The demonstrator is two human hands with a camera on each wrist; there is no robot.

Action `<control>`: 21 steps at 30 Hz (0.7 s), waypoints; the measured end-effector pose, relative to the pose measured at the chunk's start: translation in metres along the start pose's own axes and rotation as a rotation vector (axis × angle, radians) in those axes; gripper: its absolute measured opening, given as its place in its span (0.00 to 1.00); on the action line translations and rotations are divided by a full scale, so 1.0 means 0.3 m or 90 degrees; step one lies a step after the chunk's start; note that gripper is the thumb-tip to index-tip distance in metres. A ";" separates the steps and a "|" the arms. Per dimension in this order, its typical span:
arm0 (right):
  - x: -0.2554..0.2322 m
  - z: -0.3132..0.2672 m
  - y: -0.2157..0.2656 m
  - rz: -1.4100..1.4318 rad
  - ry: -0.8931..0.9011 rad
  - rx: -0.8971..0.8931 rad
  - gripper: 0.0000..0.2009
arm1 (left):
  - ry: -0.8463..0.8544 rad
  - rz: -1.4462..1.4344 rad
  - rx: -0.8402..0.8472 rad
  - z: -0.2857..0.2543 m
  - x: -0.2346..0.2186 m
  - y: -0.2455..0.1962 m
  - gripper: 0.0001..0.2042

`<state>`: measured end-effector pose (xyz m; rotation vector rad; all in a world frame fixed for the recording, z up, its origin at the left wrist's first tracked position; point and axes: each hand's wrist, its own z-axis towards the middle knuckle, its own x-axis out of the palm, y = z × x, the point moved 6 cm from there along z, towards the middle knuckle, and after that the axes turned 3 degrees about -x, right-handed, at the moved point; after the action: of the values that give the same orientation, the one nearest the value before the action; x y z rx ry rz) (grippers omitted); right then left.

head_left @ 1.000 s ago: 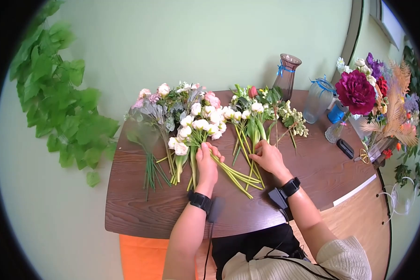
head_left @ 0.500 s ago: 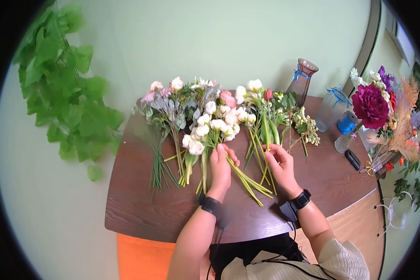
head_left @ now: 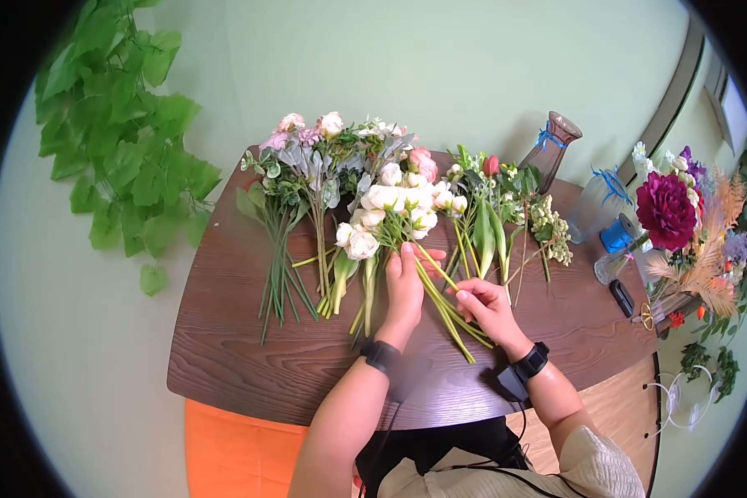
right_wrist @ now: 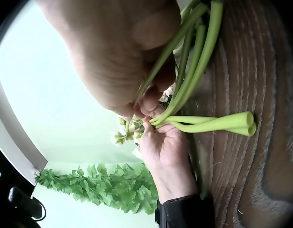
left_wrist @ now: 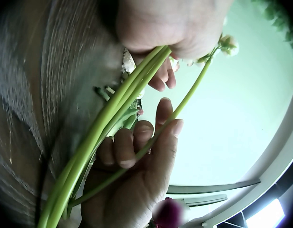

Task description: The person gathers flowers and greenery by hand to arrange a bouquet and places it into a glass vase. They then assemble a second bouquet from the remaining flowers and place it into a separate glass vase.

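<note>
My left hand grips a bunch of white artificial flowers by the upper part of their green stems, which fan out toward the table's front right. One more white-flower stem is pinched between the thumb and fingers of my right hand. That stem slants up to the bunch, its blossom beside the others. In the right wrist view the left hand is closed round the stems, whose thick cut ends stick out past it.
Left of the bunch lie green-stemmed flowers and pink ones. To the right are a red tulip and berry sprigs. Farther right stand a purple vase, a clear vase, a ribbon spool and gold-handled scissors.
My right hand has picked up a white flower from beside the tulip and brought its head left against the bunch. My left hand keeps holding the bunch. The head view has shifted.
</note>
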<state>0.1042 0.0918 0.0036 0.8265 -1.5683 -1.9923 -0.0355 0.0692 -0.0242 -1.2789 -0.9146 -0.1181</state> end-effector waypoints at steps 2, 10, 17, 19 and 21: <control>0.009 -0.006 -0.008 0.009 0.044 0.046 0.09 | -0.005 0.010 0.006 -0.001 0.001 0.002 0.14; -0.001 0.006 -0.042 -0.006 -0.002 0.061 0.07 | 0.034 0.007 -0.002 -0.015 0.029 -0.005 0.16; 0.003 0.000 -0.029 -0.009 -0.014 0.071 0.08 | 0.043 -0.022 0.022 -0.023 0.037 -0.002 0.15; 0.005 0.001 -0.038 -0.013 -0.007 0.083 0.09 | 0.051 -0.028 0.022 -0.027 0.039 -0.003 0.15; 0.004 -0.005 -0.039 -0.017 -0.003 0.093 0.09 | 0.071 -0.018 0.028 -0.032 0.047 -0.012 0.15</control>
<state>0.1043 0.0928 -0.0082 0.9045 -1.7308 -1.9163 -0.0231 0.0653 -0.0125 -1.2064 -0.8351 -0.1893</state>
